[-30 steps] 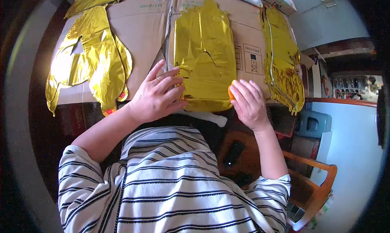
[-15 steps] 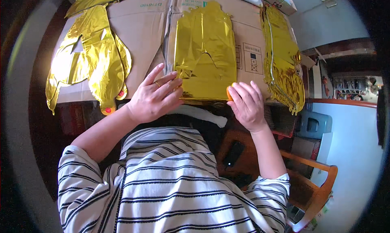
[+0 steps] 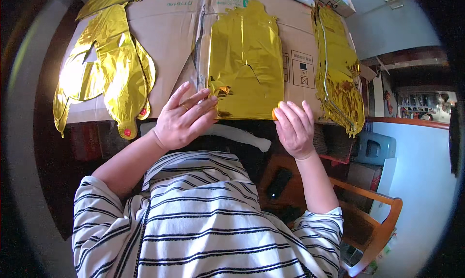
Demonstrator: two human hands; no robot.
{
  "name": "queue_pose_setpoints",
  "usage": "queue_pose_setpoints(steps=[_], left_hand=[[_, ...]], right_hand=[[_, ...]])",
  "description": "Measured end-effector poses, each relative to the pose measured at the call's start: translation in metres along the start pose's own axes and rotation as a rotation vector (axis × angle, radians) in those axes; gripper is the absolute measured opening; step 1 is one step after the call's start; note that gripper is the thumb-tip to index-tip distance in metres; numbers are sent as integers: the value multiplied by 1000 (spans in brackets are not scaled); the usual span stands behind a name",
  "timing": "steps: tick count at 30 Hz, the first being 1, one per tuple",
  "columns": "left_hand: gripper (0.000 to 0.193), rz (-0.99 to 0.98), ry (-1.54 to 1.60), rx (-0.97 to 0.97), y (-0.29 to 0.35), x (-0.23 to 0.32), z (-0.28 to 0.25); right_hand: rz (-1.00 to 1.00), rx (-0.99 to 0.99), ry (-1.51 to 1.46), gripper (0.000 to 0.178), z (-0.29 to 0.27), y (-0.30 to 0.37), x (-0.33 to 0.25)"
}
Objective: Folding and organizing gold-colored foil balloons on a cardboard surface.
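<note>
- The left hand [image 3: 181, 119] is lying flat with fingers spread, its fingertips touching the lower left corner of the middle gold foil balloon [image 3: 247, 60]; its grip is loose and open, closing on nothing.
- The right hand [image 3: 294, 127] is resting at the balloon's lower right corner, fingers extended, with a small orange piece [image 3: 275, 113] showing just beside its index finger; whether that grip is pinching the piece cannot be told.
- The balloon is lying flat on the cardboard-covered surface [image 3: 169, 31], at its near edge, between the two hands.
- Another deflated gold balloon [image 3: 114, 69] is lying to the left, well apart.
- A stack of gold foil balloons [image 3: 339, 65] is lying to the right, near the right hand.
- A wooden chair [image 3: 378, 220] is standing at lower right.
</note>
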State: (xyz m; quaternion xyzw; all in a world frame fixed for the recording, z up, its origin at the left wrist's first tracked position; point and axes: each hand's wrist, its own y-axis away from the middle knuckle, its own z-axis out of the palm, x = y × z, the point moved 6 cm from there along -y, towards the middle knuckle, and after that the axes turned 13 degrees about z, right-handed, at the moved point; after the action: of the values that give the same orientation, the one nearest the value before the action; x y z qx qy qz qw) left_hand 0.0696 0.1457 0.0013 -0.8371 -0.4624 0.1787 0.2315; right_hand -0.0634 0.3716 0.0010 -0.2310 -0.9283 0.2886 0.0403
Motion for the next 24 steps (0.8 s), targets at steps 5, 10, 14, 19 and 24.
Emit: queue_pose_setpoints(steps=[5,10,14,19,24], left_hand=[[24,-41,-15,20,3,3,2],[19,-86,-24,83,6,6,4],[15,-143,-52,139,9,9,8],[17,-151,-61,192,8,13,5],[16,-176,-71,206,8,16,3]], right_hand=[[3,35,20,27,0,1,-1],[6,87,11,24,-1,3,-4],[16,94,8,22,-2,5,-5],[4,96,8,22,-3,9,-5],[36,78,-32,18,-8,6,-8]])
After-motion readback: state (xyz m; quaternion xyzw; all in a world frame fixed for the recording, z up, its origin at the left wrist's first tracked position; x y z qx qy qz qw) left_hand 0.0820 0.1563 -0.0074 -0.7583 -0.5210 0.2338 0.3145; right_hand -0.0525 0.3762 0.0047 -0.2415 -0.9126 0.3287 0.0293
